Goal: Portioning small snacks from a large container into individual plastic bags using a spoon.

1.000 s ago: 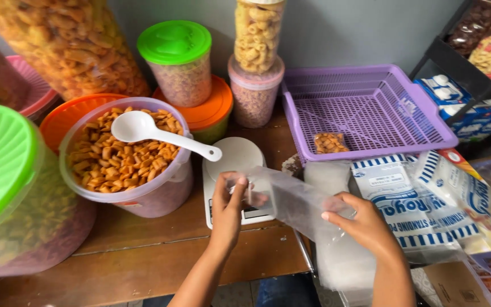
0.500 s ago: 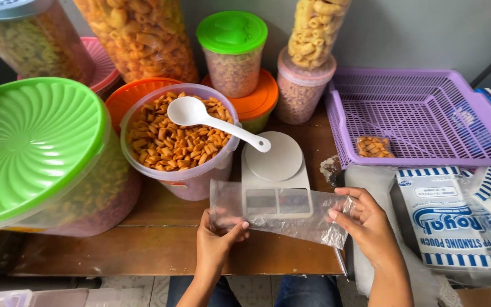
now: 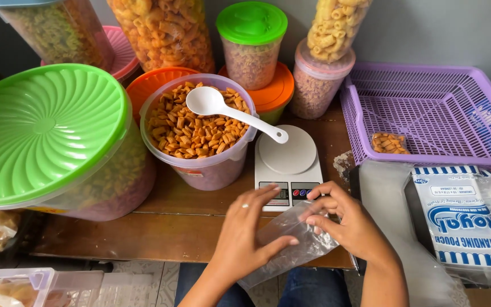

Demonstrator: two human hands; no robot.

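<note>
The clear plastic pouch [image 3: 291, 241] lies between both hands at the near edge of the desk [image 3: 143, 233], just at 6 o'clock from the white kitchen scale [image 3: 288, 167]; the left hand [image 3: 245, 233] grips it with thumb under and fingers [image 3: 259, 199] spread across the top, while the right hand [image 3: 348, 222] pinches its upper edge with fingers [image 3: 319, 204] curled in; the pouch looks empty and flattened, its mouth not clearly parted, so the step in hand seems to be working the bag open; a gentle rub and pull apart at the mouth, without tearing the thin film, seems what the next move calls for; at 11 o'clock from the hands stands the open tub of orange snack sticks [image 3: 197, 128] with a white scoop [image 3: 223, 108] resting across it, the handle reaching toward the scale's round plate; at 9 o'clock sits a big tub with a green lid [image 3: 41, 131]; at 2 o'clock a purple basket [image 3: 427, 108] holds one small filled packet [image 3: 388, 143]; at 3 o'clock lies a blue-and-white pack of pouches [image 3: 467, 219]; tall jars of snacks [image 3: 251, 45] line the back.
</note>
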